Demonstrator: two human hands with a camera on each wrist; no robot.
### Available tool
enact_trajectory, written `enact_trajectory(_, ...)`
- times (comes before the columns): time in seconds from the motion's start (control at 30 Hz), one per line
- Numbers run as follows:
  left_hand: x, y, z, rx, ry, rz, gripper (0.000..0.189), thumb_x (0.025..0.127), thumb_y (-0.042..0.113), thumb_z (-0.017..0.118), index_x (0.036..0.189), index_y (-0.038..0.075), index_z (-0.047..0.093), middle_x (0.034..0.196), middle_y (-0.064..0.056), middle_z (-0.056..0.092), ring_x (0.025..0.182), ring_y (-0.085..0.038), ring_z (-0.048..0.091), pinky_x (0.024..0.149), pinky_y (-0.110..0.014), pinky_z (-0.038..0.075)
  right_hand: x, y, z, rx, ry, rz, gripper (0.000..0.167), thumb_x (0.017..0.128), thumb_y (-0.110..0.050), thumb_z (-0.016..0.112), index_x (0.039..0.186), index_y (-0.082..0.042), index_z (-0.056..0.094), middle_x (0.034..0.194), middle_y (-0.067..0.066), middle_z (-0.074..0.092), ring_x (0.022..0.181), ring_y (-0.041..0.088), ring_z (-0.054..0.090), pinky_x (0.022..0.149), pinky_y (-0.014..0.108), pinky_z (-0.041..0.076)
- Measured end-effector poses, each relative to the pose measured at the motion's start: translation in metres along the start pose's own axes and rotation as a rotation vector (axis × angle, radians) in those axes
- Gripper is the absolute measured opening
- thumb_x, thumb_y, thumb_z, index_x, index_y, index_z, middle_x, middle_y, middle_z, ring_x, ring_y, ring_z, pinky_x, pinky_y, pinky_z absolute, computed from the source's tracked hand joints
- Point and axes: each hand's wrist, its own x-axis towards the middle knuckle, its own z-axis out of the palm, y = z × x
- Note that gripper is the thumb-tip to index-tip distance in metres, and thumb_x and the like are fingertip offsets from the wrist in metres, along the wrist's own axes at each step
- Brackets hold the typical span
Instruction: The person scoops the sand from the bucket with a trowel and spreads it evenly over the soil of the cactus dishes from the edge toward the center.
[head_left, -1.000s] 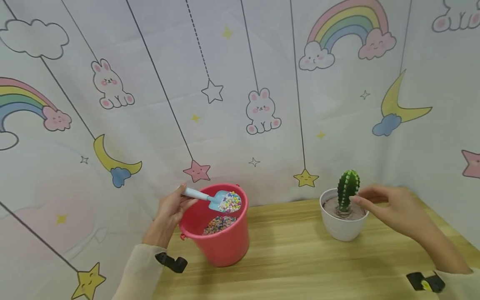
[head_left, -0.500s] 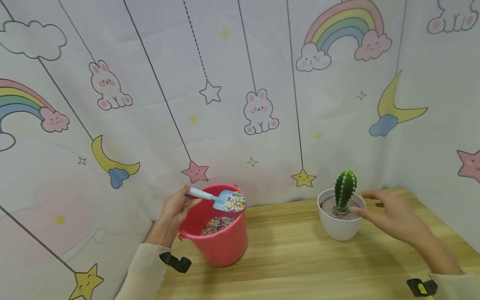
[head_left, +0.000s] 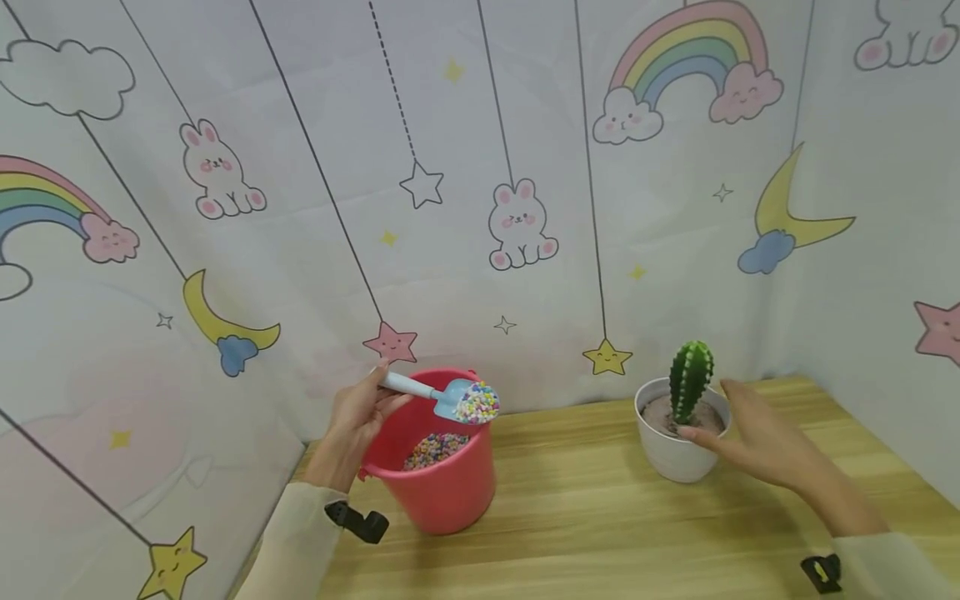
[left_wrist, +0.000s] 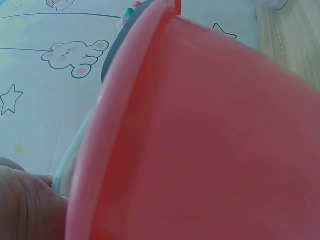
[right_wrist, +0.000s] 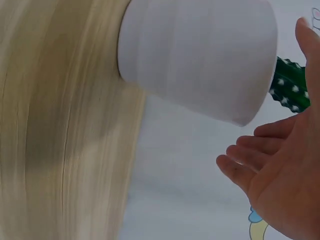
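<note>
My left hand [head_left: 360,421] grips the white handle of a small toy shovel [head_left: 408,384] above the red bucket [head_left: 450,500]. Colourful little beads [head_left: 477,403] fill its light blue scoop, which is over the bucket's right rim. More beads [head_left: 435,450] lie inside the bucket. In the left wrist view the bucket wall [left_wrist: 210,130] covers most of the shovel. At the right, my right hand [head_left: 772,437] is spread beside a white pot [head_left: 675,457] holding a green cactus [head_left: 691,379]. Its fingers extend past the pot in the right wrist view; contact is hard to tell.
Bucket and pot stand apart on a wood-grain table [head_left: 570,517]. A white cloth [head_left: 555,300] printed with bunnies, stars, moons and rainbows hangs close behind. It also runs along the left and right sides.
My left hand has carried the loaded shovel slightly right, toward the bucket's rim. My right hand has moved down from beside the cactus to the pot's rim, its fingers now behind the pot's right side.
</note>
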Motion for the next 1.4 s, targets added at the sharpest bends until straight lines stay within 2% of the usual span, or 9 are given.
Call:
enact_trajectory(0.23,-0.004,0.0,0.006,-0.002,-0.027,0.007,0.051,0.109,0.033,0.058,0.145,-0.002,0.051,0.087,-0.003,0.074,0.08,-0.016,0.08,0.089,-0.034,0.065,0.006,-0.002,0.006,-0.168,-0.118,0.02,0.114,0.096,-0.07,0.06,0.153,0.024,0.027,0.159,0.046,0.028,0.139,0.065,0.042,0.105,0.075,0.049)
enact_trajectory(0.4,-0.003,-0.002,0.012,0.003,-0.04,0.024,0.05,0.11,0.03,0.054,0.147,-0.004,0.048,0.089,-0.004,0.072,0.08,-0.015,0.08,0.087,-0.033,0.067,0.01,-0.005,0.005,-0.217,-0.12,-0.001,0.113,0.095,-0.072,0.06,0.151,0.023,0.033,0.16,0.045,0.027,0.141,0.064,0.041,0.104,0.073,0.051)
enact_trajectory(0.47,-0.003,-0.002,0.015,0.006,-0.045,0.02,0.051,0.111,0.029,0.053,0.149,-0.004,0.047,0.09,-0.004,0.073,0.081,-0.015,0.08,0.093,-0.036,0.064,0.011,-0.006,0.005,-0.23,-0.124,-0.01,0.114,0.094,-0.072,0.06,0.15,0.023,0.034,0.159,0.047,0.027,0.142,0.064,0.039,0.106,0.073,0.049)
enact_trajectory(0.57,-0.003,-0.003,0.019,0.002,-0.047,0.016,0.05,0.111,0.029,0.054,0.147,-0.005,0.048,0.09,-0.004,0.073,0.08,-0.016,0.08,0.092,-0.036,0.064,0.011,-0.009,0.005,-0.248,-0.134,-0.013,0.115,0.093,-0.074,0.06,0.149,0.024,0.035,0.158,0.048,0.026,0.143,0.066,0.037,0.11,0.074,0.046)
enact_trajectory(0.73,-0.005,-0.005,0.026,0.003,-0.05,0.018,0.048,0.109,0.034,0.057,0.138,-0.004,0.054,0.09,-0.005,0.074,0.081,-0.017,0.081,0.092,-0.037,0.064,0.01,-0.009,0.008,-0.24,-0.15,0.002,0.118,0.093,-0.075,0.059,0.15,0.025,0.031,0.16,0.049,0.022,0.146,0.066,0.031,0.116,0.075,0.039)
enact_trajectory(0.9,-0.005,-0.007,0.033,-0.011,-0.046,-0.006,0.044,0.109,0.031,0.058,0.141,0.001,0.054,0.098,-0.007,0.074,0.085,-0.019,0.081,0.095,-0.039,0.064,0.009,-0.005,0.011,-0.208,-0.168,0.019,0.119,0.095,-0.074,0.057,0.152,0.025,0.026,0.162,0.048,0.017,0.147,0.066,0.026,0.119,0.076,0.035)
enact_trajectory(1.03,-0.004,-0.01,0.038,-0.021,-0.047,-0.013,0.044,0.11,0.029,0.057,0.142,0.0,0.053,0.101,-0.009,0.072,0.084,-0.019,0.081,0.094,-0.038,0.065,0.008,-0.005,0.012,-0.195,-0.176,0.03,0.119,0.095,-0.074,0.057,0.152,0.025,0.024,0.162,0.048,0.016,0.146,0.067,0.026,0.117,0.077,0.036)
enact_trajectory(1.2,-0.003,-0.011,0.045,-0.041,-0.054,0.009,0.046,0.11,0.028,0.056,0.143,-0.005,0.051,0.094,-0.009,0.069,0.078,-0.018,0.078,0.084,-0.034,0.067,0.009,-0.006,0.01,-0.184,-0.174,0.025,0.12,0.096,-0.073,0.057,0.152,0.027,0.021,0.16,0.05,0.016,0.144,0.069,0.027,0.115,0.077,0.038)
enact_trajectory(1.4,-0.002,-0.011,0.055,-0.054,-0.049,0.003,0.042,0.109,0.026,0.059,0.138,-0.004,0.056,0.092,-0.008,0.072,0.079,-0.018,0.079,0.088,-0.038,0.066,0.012,-0.004,0.008,-0.181,-0.185,0.031,0.122,0.095,-0.073,0.057,0.152,0.027,0.019,0.16,0.051,0.016,0.144,0.069,0.029,0.114,0.076,0.04)
